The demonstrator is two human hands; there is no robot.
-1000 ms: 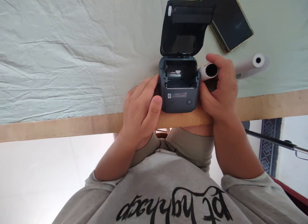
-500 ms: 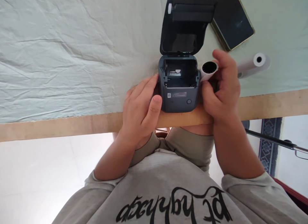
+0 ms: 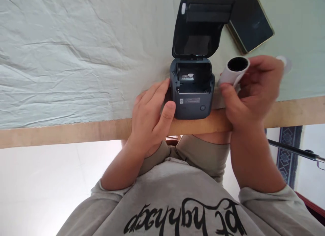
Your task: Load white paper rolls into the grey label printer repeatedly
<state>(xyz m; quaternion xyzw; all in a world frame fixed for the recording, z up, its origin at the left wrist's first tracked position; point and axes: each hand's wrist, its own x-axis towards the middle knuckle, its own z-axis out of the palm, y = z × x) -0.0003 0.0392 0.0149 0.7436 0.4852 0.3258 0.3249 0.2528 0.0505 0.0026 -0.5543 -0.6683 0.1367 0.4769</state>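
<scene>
A small dark blue-grey label printer stands near the table's front edge. Its black lid is swung back, and the inner bay shows no roll. Against the printer's left side lies my left hand, fingers stretched out and thumb apart, fingertips touching the casing. My right hand is to the right of the printer, closed on a white paper roll. That roll is tilted, with its wide dark hollow end facing up. The fingers behind it are partly hidden.
A dark phone-like slab lies at the back right, close to the lid. Behind my right hand a second white roll shows only in part. Pale wrinkled cloth covers the table, with a bare wooden edge in front.
My right hand has moved right with the paper roll, away from the printer's side, and now hides most of the second roll. My left hand stays against the printer.
</scene>
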